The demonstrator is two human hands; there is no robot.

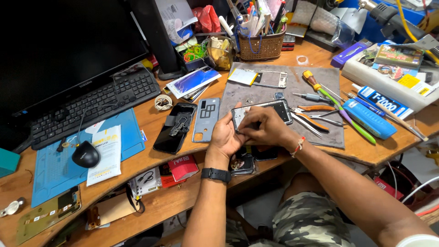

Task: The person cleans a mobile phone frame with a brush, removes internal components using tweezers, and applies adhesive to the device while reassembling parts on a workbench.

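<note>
Both hands together on an opened smartphone [263, 114]: left hand [227, 136] cupping its left end from beneath, right hand [266, 127] pinching at its near edge. Held just above the table [151, 121], long axis left to right, by the grey mat [279, 98].

Both forearms reach forward from below and meet at the middle. The left hand [227, 135] is cupped, palm turned inward, fingers curled up. The right hand [266, 126] lies over it, knuckles up, fingertips pinched together.
</note>
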